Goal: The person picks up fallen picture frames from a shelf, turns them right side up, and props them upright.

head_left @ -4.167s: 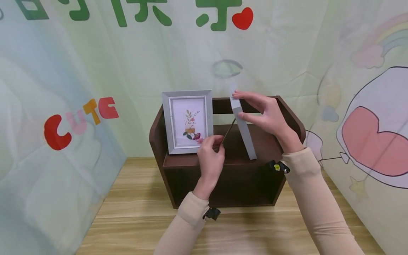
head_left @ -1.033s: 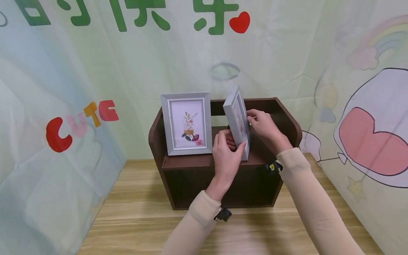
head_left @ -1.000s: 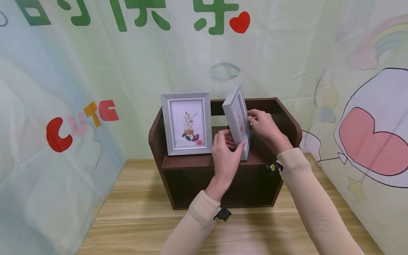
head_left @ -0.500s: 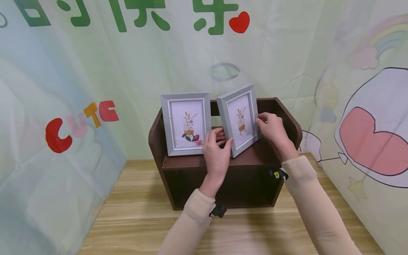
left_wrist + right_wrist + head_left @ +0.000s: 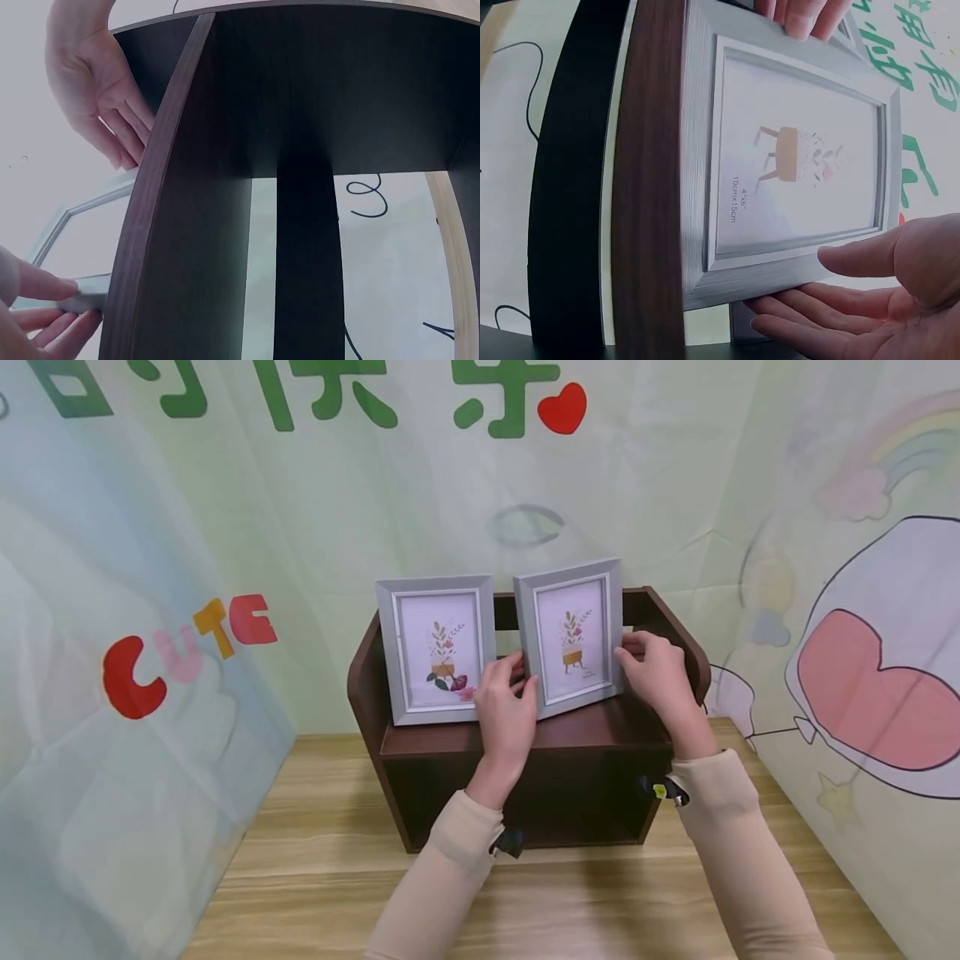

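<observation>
Two grey picture frames stand side by side on top of a dark brown shelf (image 5: 435, 741). The right picture frame (image 5: 577, 635), with a potted-plant print, is turned slightly and sits a little askew. My left hand (image 5: 505, 710) pinches its lower left edge, thumb in front and fingers behind. At its right edge my right hand (image 5: 658, 675) grips the side; in the right wrist view the thumb lies on the front border and the fingers go behind. The left picture frame (image 5: 442, 643) stands upright, its lower right corner partly covered by my left hand.
The shelf has raised side panels (image 5: 366, 681) and an open lower compartment (image 5: 525, 797). It stands on a wood-grain surface (image 5: 300, 860). A printed cloth backdrop (image 5: 315, 510) hangs behind and along both sides.
The right picture frame, edge-on earlier, has been turned to face forward. A thin brown piece pinched by my left hand at first no longer shows. My right hand has moved right with the frame's edge.
</observation>
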`<action>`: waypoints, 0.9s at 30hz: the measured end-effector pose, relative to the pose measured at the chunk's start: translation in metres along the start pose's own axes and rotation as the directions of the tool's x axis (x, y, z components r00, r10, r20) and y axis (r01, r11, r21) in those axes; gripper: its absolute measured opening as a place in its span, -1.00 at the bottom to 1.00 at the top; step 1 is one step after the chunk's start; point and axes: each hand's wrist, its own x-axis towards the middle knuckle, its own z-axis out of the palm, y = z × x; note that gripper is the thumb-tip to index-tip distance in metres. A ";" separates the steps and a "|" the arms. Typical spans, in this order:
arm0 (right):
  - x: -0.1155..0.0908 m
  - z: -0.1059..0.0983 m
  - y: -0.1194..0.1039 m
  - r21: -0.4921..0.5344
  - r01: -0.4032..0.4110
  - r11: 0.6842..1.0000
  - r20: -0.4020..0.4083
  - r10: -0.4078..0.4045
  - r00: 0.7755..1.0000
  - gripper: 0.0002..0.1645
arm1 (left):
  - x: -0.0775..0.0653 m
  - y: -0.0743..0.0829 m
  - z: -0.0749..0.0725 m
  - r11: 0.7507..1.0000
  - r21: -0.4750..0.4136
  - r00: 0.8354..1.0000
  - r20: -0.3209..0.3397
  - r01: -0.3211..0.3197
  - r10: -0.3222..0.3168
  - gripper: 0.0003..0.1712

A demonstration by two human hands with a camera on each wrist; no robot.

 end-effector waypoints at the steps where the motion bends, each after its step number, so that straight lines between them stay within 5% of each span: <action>1: -0.002 0.000 0.000 -0.008 0.005 1.000 -0.006 -0.005 1.000 -0.52 | 0.000 0.000 0.000 1.000 0.000 1.000 0.002 0.000 0.000 -0.62; 27: -0.034 0.021 0.005 0.106 0.088 0.991 -0.248 -0.059 0.967 -0.49 | 0.008 0.001 0.006 0.996 0.037 0.996 0.041 0.080 -0.082 -0.56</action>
